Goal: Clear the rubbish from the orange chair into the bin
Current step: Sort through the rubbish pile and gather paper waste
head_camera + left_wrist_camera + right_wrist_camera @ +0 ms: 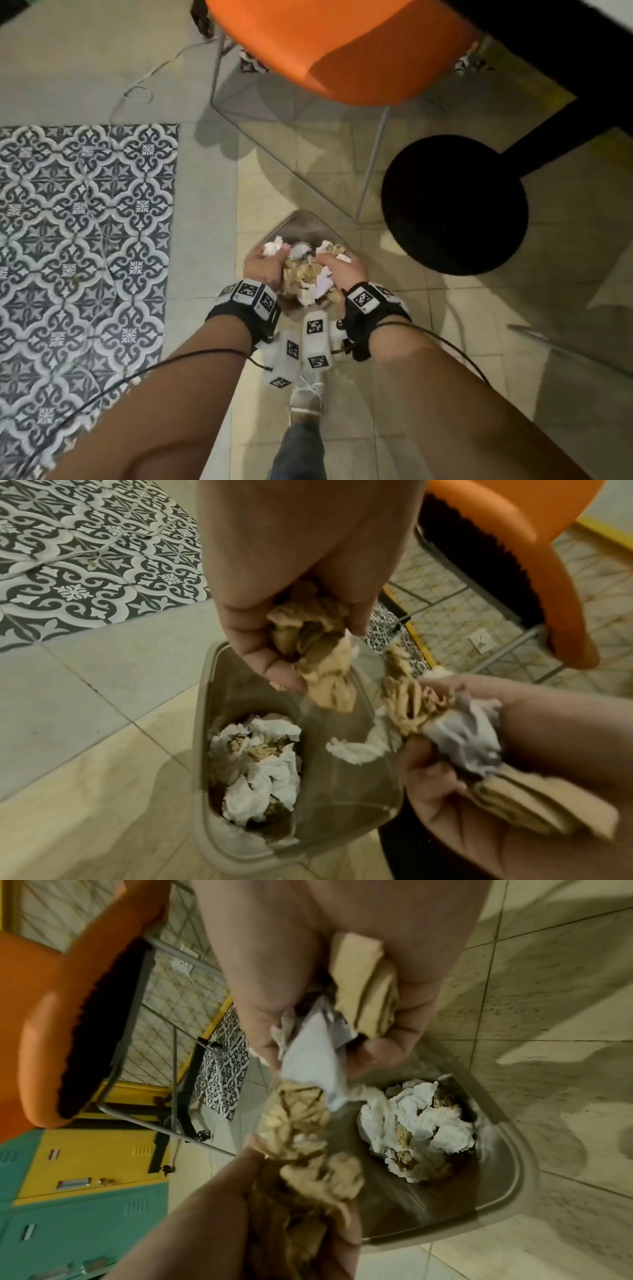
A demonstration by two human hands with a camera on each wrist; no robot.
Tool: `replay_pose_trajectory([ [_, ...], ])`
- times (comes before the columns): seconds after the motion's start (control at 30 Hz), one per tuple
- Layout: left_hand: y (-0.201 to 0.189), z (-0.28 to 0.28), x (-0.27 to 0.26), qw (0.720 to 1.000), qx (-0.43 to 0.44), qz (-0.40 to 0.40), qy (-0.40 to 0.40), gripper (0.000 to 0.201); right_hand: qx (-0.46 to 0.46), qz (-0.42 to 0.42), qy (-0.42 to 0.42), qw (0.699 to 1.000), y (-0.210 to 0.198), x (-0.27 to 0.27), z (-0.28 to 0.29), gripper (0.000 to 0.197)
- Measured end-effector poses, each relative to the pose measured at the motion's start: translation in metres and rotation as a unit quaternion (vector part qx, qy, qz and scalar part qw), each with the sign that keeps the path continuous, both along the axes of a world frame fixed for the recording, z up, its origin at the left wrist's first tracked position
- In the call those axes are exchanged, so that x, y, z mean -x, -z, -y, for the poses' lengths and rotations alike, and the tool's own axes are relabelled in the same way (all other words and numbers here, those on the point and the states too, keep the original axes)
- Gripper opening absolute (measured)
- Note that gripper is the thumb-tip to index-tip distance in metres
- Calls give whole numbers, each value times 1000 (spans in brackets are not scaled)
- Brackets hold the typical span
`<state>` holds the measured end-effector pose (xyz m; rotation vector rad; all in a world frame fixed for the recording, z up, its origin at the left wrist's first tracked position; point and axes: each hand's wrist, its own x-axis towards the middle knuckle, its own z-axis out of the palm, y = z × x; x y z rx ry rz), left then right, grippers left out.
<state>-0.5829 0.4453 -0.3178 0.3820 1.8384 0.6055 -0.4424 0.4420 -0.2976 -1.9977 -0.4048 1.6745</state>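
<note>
The orange chair (342,44) stands at the top of the head view, and no rubbish shows on the visible part of its seat. Below it on the floor is a grey bin (301,222) with crumpled white and brown paper (260,764) inside. Both hands hover over the bin's mouth. My left hand (270,257) grips a wad of brown crumpled paper (318,653). My right hand (330,260) grips white and brown crumpled paper (315,1053). The two bundles (308,274) touch between the hands.
A black round stool (452,205) stands right of the bin, under a dark table leg (565,130). A patterned rug (85,222) lies to the left, with a white cable (144,85) above it. My foot (306,394) is just behind the bin. Yellow and teal lockers (85,1164) stand beyond the chair.
</note>
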Motion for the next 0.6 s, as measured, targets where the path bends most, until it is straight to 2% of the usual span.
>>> replay_pose_trajectory([
  [0.07,11,-1,3,999,23,23,9,86,12,11,-8,1000,16,10,-10,48],
  [0.2,21,-7,8,996,48,53,61,78,43,43,-46,997,36,20,-24,86],
  [0.27,31,-11,10,995,51,64,65,98,75,40,-42,996,39,21,-28,113],
  [0.33,45,-15,11,992,60,75,84,110,95,26,-49,994,42,21,-30,125],
  [0.4,54,-19,10,989,72,66,109,109,87,17,-80,993,44,18,-30,123],
  [0.47,70,-22,10,985,70,47,148,84,81,21,-106,991,45,12,-28,121],
  [0.53,46,-25,0,974,73,10,216,58,69,23,-122,990,33,1,-22,113],
  [0.6,7,-26,-17,950,68,-41,301,60,53,14,-109,992,8,-14,-12,86],
])
